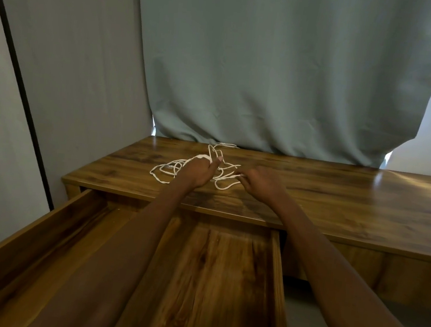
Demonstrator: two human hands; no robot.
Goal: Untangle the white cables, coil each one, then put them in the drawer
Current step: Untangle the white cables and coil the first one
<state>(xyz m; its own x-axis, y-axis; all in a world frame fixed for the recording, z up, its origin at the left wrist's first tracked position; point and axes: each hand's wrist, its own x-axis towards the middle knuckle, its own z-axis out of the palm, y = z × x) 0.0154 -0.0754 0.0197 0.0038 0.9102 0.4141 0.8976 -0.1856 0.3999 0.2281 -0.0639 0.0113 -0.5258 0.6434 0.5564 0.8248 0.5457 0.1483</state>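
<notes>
White cables (179, 169): tangled heap on desk top (339, 192), beyond open drawer (224, 270). Left hand (199, 171) grips lifted loops; right hand (261, 181) pinches strand just right. Heap spreads leftward; left hand nearer bulk.

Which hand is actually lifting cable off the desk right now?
The left hand: it grips strands of the white cables raised over its knuckles. The right hand stays low, pinching a strand near the desk.
</notes>
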